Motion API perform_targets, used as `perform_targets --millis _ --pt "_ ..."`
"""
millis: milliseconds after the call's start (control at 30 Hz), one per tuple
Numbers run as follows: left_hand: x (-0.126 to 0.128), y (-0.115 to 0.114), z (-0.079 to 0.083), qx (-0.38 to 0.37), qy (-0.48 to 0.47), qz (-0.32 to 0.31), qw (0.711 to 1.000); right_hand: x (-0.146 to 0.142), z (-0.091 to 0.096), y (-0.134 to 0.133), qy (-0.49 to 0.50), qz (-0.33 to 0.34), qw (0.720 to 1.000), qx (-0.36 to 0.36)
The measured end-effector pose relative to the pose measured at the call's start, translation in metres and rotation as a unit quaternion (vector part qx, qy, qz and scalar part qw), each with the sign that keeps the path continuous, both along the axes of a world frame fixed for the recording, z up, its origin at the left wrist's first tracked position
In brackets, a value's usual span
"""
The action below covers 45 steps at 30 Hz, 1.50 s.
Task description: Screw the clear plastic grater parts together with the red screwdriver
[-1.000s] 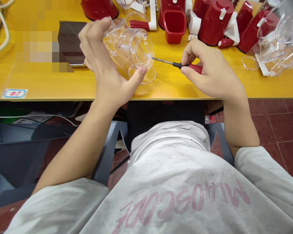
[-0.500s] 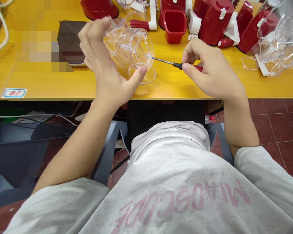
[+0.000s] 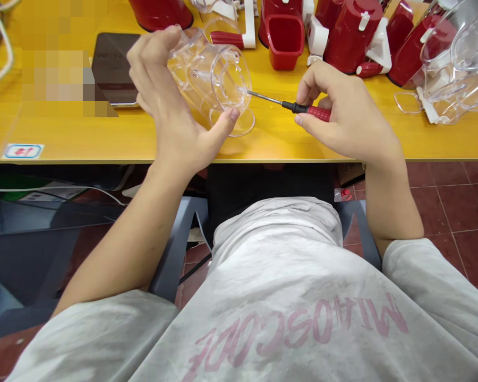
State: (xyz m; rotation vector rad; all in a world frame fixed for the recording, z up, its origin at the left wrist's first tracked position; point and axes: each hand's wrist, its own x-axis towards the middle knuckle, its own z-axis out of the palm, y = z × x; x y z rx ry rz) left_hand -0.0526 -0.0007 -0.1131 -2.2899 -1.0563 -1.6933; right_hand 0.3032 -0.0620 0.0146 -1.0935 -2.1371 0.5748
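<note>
Head view: the left hand (image 3: pixel 179 103), left of upper centre, arches half spread around a clear plastic part (image 3: pixel 207 71), which it holds tilted over the bench (image 3: pixel 103 138), thumb near the rim, presumably bracing the round end towards the screwdriver (image 3: pixel 290 106). The right hand (image 3: pixel 346 114), upper right, curls loosely about the red handle, apparently lining the shaft up with that end.

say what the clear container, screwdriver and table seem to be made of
Container: likely glossy plastic, see-through with bright highlights; glass possible.
Screwdriver: metal shaft, by its grey gleam; patterned red grip, probably plastic or rubber.
Table: smooth yellow top with a soft sheen, perhaps laminate or varnished wood.
</note>
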Motion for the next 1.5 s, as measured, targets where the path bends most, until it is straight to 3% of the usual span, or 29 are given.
perform_targets --millis 200,433,633,900,1267,1500 --pt "-0.001 0.003 -0.003 -0.008 -0.023 -0.017 1.000 0.001 0.001 0.000 0.011 0.009 1.000 -0.005" --pt "0.001 0.006 -0.003 0.031 -0.010 0.012 0.999 -0.001 0.002 -0.003 -0.009 -0.022 1.000 -0.008" --pt "0.001 0.005 -0.001 0.030 0.000 0.012 0.999 -0.002 0.004 -0.004 -0.019 -0.009 1.000 0.011" --pt "-0.010 0.017 -0.012 0.014 0.007 0.022 1.000 -0.003 0.002 -0.003 -0.004 -0.024 1.000 -0.018" --pt "-0.003 0.005 -0.004 -0.018 -0.008 0.023 1.000 -0.002 0.001 -0.002 -0.013 0.006 1.000 0.006" --pt "0.000 0.001 0.001 0.011 0.000 0.003 1.000 -0.003 -0.001 -0.001 0.012 -0.011 1.000 -0.013"
